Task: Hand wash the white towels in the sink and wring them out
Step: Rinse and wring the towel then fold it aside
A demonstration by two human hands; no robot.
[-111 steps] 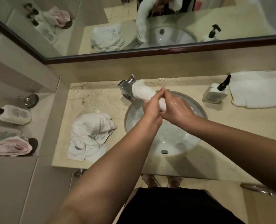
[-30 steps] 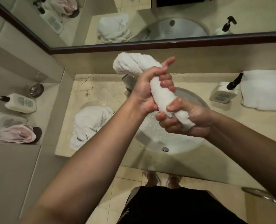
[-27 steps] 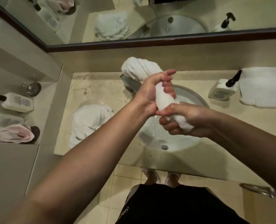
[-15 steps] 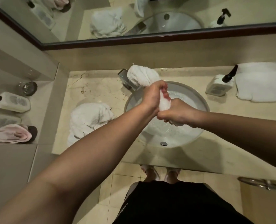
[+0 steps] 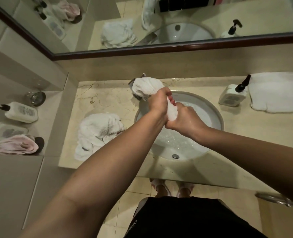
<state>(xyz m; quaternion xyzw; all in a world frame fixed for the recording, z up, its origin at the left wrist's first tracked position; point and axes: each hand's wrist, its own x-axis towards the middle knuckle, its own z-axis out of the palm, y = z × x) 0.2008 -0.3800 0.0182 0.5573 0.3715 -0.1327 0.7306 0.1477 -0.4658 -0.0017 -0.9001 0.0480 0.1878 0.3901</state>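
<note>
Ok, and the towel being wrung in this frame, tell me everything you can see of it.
The white towel is terry cloth twisted into a tight roll, held aslant above the sink. Its far end bulges loose past the left hand, in front of the faucet. The left hand grips the upper part and the right hand grips the lower end, the two almost touching, so only a short compressed strip shows between them. It looks wet; no dripping can be made out.

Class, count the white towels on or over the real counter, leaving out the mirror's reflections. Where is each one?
3. A twisted towel gripped by both hands over the sink; a crumpled towel left of the sink; a folded towel at far right. None looks hidden.
</note>
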